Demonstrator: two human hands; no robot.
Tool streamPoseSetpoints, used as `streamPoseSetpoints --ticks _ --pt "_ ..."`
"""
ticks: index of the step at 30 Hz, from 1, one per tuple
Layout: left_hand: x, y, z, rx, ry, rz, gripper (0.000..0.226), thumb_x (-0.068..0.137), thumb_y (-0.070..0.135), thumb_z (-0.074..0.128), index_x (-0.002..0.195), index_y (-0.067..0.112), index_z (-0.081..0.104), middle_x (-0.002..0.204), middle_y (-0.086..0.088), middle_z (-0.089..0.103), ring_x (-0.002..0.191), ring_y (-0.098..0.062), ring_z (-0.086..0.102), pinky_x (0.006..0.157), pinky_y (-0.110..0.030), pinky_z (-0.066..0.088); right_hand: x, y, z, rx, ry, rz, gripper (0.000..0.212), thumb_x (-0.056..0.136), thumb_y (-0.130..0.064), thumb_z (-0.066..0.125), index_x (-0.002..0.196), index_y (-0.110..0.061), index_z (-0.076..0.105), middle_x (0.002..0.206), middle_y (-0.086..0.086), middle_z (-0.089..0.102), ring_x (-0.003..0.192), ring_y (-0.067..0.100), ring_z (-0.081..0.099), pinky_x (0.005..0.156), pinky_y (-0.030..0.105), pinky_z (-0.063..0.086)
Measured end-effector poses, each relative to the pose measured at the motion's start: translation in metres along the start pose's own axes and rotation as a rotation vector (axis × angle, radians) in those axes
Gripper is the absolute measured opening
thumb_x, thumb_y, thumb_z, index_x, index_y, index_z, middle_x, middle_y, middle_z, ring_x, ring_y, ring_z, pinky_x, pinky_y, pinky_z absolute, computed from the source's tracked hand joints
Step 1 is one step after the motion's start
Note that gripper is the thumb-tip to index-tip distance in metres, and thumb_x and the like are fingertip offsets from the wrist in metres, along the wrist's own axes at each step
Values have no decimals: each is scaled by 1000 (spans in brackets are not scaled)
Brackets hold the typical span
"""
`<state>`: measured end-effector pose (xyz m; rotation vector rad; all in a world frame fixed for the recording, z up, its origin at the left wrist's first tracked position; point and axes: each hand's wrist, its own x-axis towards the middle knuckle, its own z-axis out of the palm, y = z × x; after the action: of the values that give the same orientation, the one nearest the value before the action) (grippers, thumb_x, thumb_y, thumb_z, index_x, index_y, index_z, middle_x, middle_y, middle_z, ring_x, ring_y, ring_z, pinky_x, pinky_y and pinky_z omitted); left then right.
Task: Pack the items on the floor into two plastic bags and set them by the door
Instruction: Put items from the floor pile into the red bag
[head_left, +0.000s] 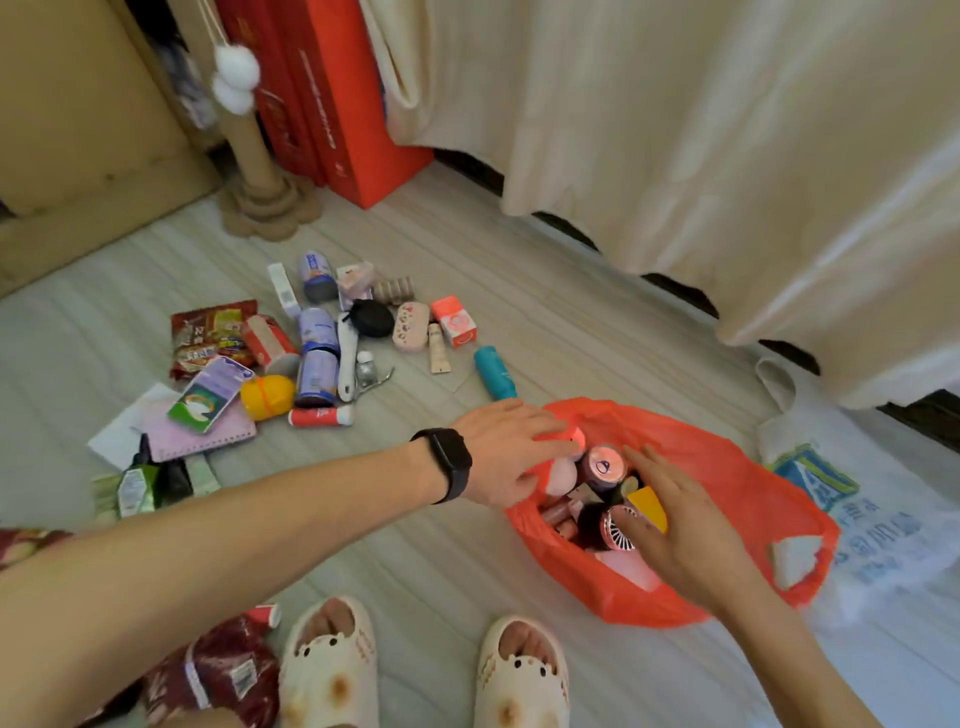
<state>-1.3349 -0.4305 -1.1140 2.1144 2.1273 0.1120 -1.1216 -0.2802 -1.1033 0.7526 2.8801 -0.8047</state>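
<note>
Left hand (511, 451) pinching red bag (727, 467) rim, right hand (675, 525) grip spread flat over the items inside, bag on floor (467, 561) near the curtain (727, 130), loose pile (311, 353) well apart: keep mouth wide, press contents low before adding more.

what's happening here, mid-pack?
Yes, mid-pack. A person crouches over an open red plastic bag on the floor. The left hand, with a black watch on its wrist, holds the bag's near rim, while the right hand reaches flat into the bag over a pink mini fan, a pink can and a yellow box. A pile of unpacked items remains on the floor to the left. A white printed bag lies flat beside the red one.
</note>
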Motion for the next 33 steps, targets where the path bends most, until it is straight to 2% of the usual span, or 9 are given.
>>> streamPoseSetpoints --ticks 6,10,12,14,17,20,23,28,33 --pt "-106 -51 39 -138 -140 -655 71 92 42 46 154 30 14 161 -4 17 145 -22 19 118 -42 17 -2 -92 58 114 48 -246 58 85 -20 74 139 -27 54 147 -13 44 136 5 39 113 15 22" --pt "-162 -62 95 -268 -305 -945 74 94 45 44 155 28 6 163 -5 6 148 -24 9 119 -47 10 20 -122 117 -47 64 -402 53 67 -12 85 119 -15 70 129 4 65 121 26 60 99 42 50" --pt "-178 -63 124 -306 -384 -1006 76 93 47 45 156 28 5 163 -5 2 149 -26 5 119 -49 8 39 -126 143 -123 -97 -382 51 74 -18 78 124 -17 67 134 6 62 123 29 59 102 43 48" --pt "-189 -68 147 -325 -417 -1040 77 91 48 45 155 29 6 163 -5 -2 149 -28 3 118 -51 7 62 -127 163 -272 -276 -310 50 88 -30 58 137 -24 55 146 2 51 129 27 51 107 36 41" --pt "-196 -79 172 -340 -427 -1066 79 90 52 45 154 36 3 163 1 -10 149 -29 -2 118 -53 3 108 -127 181 -478 -400 -226 44 93 -39 42 134 -26 51 136 -1 55 122 25 48 95 35 45" --pt "-204 -87 193 -307 -401 -1057 82 88 59 43 151 44 -6 162 5 -17 149 -31 -6 117 -55 1 168 -128 183 -412 -419 -56 46 94 -43 45 132 -18 50 127 11 58 117 32 49 91 41 50" --pt "-207 -93 205 -259 -347 -1019 81 86 64 39 151 46 -6 162 4 -13 148 -32 -4 117 -54 1 236 -118 176 -324 -349 137 55 92 -45 50 138 -15 45 136 19 50 122 38 49 100 41 42" --pt "-195 -129 191 -124 -204 -897 78 86 46 54 152 39 14 162 -4 5 147 -27 10 117 -50 8 298 -86 174 -151 -336 483 88 89 -34 58 156 -29 2 156 20 16 134 46 35 110 47 35" --pt "-164 -180 166 63 -151 -778 73 87 11 51 151 32 25 153 -8 29 135 -29 31 108 -43 28 263 -99 202 -299 -310 230 84 96 -13 45 156 -26 -14 134 23 38 109 45 52 88 47 43"
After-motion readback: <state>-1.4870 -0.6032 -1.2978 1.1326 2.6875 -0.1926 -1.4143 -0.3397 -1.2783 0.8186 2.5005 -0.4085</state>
